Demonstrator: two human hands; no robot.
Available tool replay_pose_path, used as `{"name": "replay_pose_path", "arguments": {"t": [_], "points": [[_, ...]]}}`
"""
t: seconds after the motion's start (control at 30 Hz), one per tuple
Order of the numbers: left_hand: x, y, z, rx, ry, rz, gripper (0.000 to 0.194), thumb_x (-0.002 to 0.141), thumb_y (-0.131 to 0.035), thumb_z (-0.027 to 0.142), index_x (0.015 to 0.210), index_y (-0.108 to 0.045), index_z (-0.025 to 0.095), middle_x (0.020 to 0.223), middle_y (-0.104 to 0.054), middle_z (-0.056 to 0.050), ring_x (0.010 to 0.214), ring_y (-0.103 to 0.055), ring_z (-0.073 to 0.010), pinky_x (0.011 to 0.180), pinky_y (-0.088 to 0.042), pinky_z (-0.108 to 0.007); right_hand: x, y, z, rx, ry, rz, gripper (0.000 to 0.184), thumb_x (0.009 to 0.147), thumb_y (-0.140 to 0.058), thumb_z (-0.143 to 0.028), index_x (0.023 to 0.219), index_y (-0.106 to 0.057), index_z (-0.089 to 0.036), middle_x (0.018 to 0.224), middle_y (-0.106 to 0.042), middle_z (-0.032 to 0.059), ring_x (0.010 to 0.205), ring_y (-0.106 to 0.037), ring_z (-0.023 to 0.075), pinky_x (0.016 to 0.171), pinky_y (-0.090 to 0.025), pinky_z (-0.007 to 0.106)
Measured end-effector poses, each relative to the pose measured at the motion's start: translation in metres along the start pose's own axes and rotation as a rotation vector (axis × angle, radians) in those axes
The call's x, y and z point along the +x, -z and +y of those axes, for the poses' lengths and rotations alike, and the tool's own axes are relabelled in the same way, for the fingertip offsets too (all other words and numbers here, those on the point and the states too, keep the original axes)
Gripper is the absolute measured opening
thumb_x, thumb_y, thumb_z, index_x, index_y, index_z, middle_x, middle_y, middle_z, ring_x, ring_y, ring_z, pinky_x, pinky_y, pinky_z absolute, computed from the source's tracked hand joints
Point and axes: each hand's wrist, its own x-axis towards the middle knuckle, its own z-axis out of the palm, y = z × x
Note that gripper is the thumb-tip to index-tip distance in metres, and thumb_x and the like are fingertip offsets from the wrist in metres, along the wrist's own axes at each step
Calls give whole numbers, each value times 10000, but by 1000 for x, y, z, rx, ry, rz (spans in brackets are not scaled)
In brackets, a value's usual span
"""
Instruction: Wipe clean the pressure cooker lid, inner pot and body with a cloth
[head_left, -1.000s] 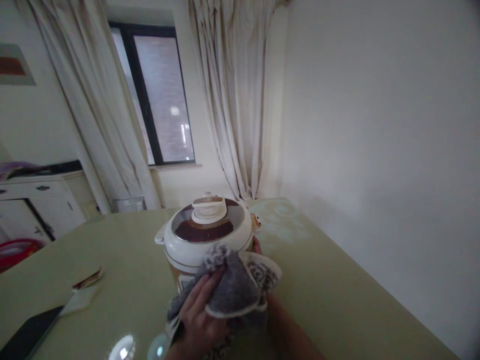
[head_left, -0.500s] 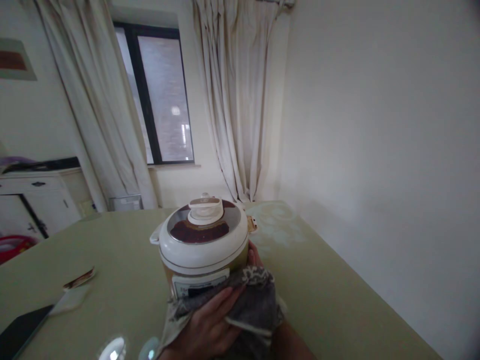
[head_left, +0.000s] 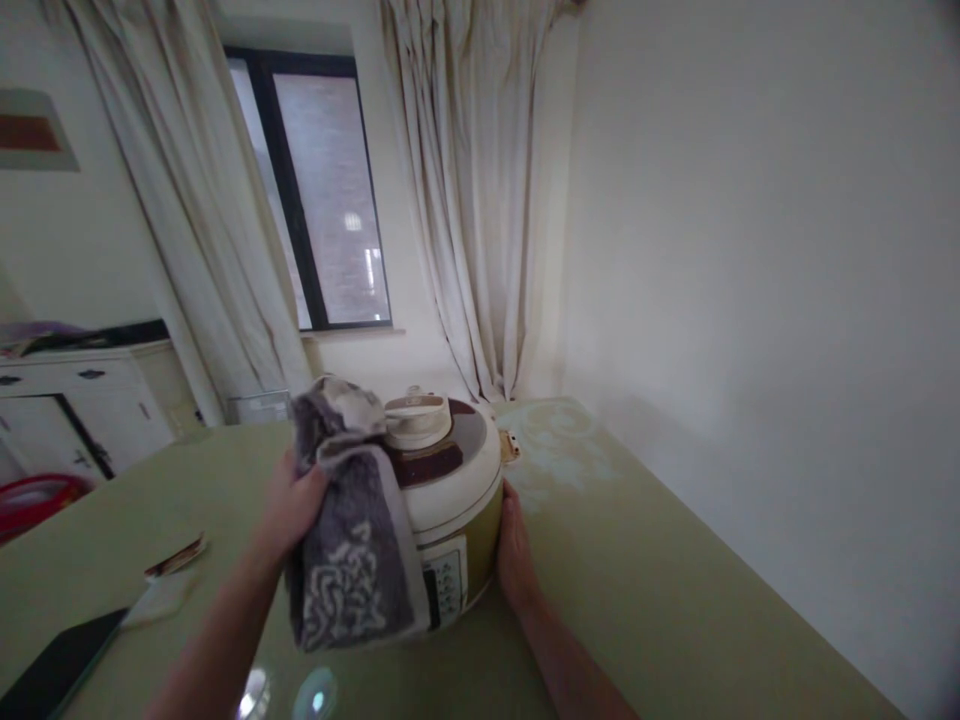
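Observation:
A white and gold electric cooker (head_left: 457, 495) with a dark lid panel stands on the pale green table (head_left: 660, 590). My left hand (head_left: 289, 510) grips a grey patterned cloth (head_left: 352, 530) and presses it against the cooker's left side and lid edge. The cloth hangs down over the cooker's front left. My right hand (head_left: 514, 545) lies flat against the cooker's right side, fingers stretched along the wall. The cooker's control panel (head_left: 448, 585) shows below the cloth.
A dark phone or tablet (head_left: 56, 665) and a small flat packet (head_left: 174, 560) lie at the table's left front. A white wall runs along the right. Behind are curtains, a window, a white cabinet (head_left: 82, 410) and something red (head_left: 34, 497) low at left.
My left hand has carried the cloth from the cooker's lower front up and round to its left side and lid edge. The right hand stayed against the right side.

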Motion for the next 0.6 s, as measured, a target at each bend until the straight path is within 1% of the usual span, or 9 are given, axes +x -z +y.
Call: {"name": "replay_pose_path", "arguments": {"t": [0.07, 0.13, 0.23, 0.33, 0.43, 0.47, 0.5, 0.53, 0.6], "points": [[34, 7, 22, -22, 69, -136, 590, 710, -565, 721, 877, -737, 182, 831, -781, -106, 964, -752, -371, 865, -641, -456, -1, -1, -1, 6, -2, -3, 587, 1109, -403, -620, 1513, -631, -261, 1521, -670, 103, 1413, -610, 280, 1236, -451, 567], [56, 11, 36, -30, 102, -232, 613, 654, -583, 730, 862, -726, 172, 828, -787, -116, 924, -754, -368, 833, -629, -432, -2, -3, 0, 8, -7, 15, 594, 1112, -391, -619, 1515, -628, -253, 1518, -670, 110, 1412, -610, 281, 1230, -457, 566], [54, 14, 43, 18, 54, -230, 578, 685, -523, 718, 826, -703, 187, 820, -781, -124, 884, -752, -362, 796, -615, -426, -2, -6, 5, 11, -15, 57, 592, 1108, -397, -624, 1493, -647, -251, 1500, -680, 112, 1400, -615, 282, 1219, -469, 552], [8, 12, 37, 139, -18, -45, 510, 782, -467, 654, 863, -693, 204, 893, -788, -136, 920, -758, -375, 827, -610, -460, -3, -8, 12, 33, -31, 79, 592, 1094, -422, -638, 1478, -661, -256, 1488, -686, 114, 1399, -613, 296, 1217, -469, 560], [-63, -4, 23, 321, -73, 245, 456, 841, -485, 602, 939, -707, 215, 1006, -788, -156, 983, -753, -403, 876, -607, -522, -3, -9, 16, 51, -61, 69, 614, 1091, -406, -651, 1501, -639, -257, 1520, -661, 109, 1436, -585, 306, 1242, -437, 571], [-84, -11, 20, 383, -116, 283, 421, 836, -517, 585, 926, -711, 224, 1012, -786, -160, 964, -752, -405, 861, -609, -527, -3, -9, 17, 52, -71, 64, 623, 1092, -394, -653, 1511, -628, -257, 1536, -649, 107, 1451, -573, 304, 1251, -425, 566], [-103, -19, 20, 432, -182, 311, 376, 817, -550, 544, 943, -727, 237, 1050, -793, -151, 954, -753, -400, 839, -613, -522, -3, -10, 16, 52, -79, 58, 630, 1095, -381, -654, 1520, -618, -255, 1550, -638, 106, 1462, -563, 302, 1256, -418, 560], [-116, -26, 24, 479, -266, 276, 354, 813, -593, 467, 1041, -748, 244, 1181, -793, -136, 1007, -755, -386, 853, -615, -502, -3, -10, 15, 50, -82, 53, 631, 1098, -371, -652, 1525, -612, -254, 1555, -635, 105, 1465, -563, 299, 1256, -419, 554], [-125, -38, 45, 546, -469, 162, 486, 754, -650, 267, 1230, -751, 258, 1393, -744, -111, 1059, -756, -354, 889, -607, -454, -3, -10, 11, 30, -49, 56, 617, 1102, -377, -641, 1514, -622, -253, 1532, -655, 102, 1439, -588, 301, 1239, -442, 544]]}}
